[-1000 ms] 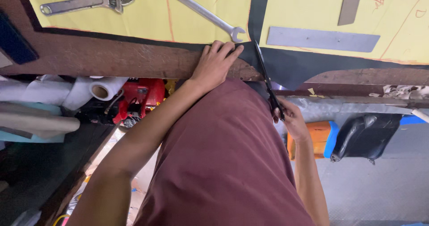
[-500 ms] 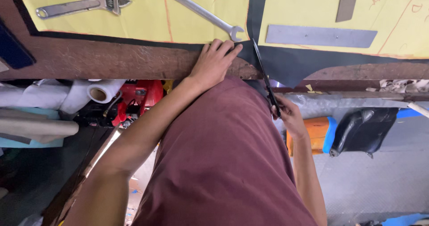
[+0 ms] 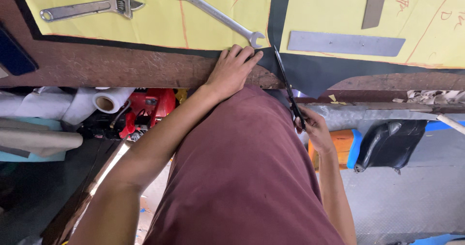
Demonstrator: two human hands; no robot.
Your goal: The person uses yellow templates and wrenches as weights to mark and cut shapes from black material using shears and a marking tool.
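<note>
Maroon cloth point(image 3: 242, 177) of the person's own garment filled the near foreground and hid much of the right forearm. Beside it the right hand point(image 3: 314, 128) gripped the handles of black scissors point(image 3: 286, 87), fingers closed through the loops; how far the blades were parted could not be told. The scissors' long axis ran almost straight away from the body, tip pointing at the gap between two yellow paper sheets point(image 3: 193, 17), where the blades met the black sheet material point(image 3: 310, 73) hanging over the wooden bench edge point(image 3: 121, 68). Left hand point(image 3: 233, 69) lay flat, fingers together, pressing that black material on the bench edge just beside the blades. Below the bench sat white rolls point(image 3: 72, 102), a red machine point(image 3: 147, 107) and an orange box point(image 3: 339, 145). Farther off lay a combination spanner point(image 3: 218, 15), an adjustable wrench point(image 3: 92, 7) and a flat metal bar point(image 3: 345, 43) on the yellow paper.
</note>
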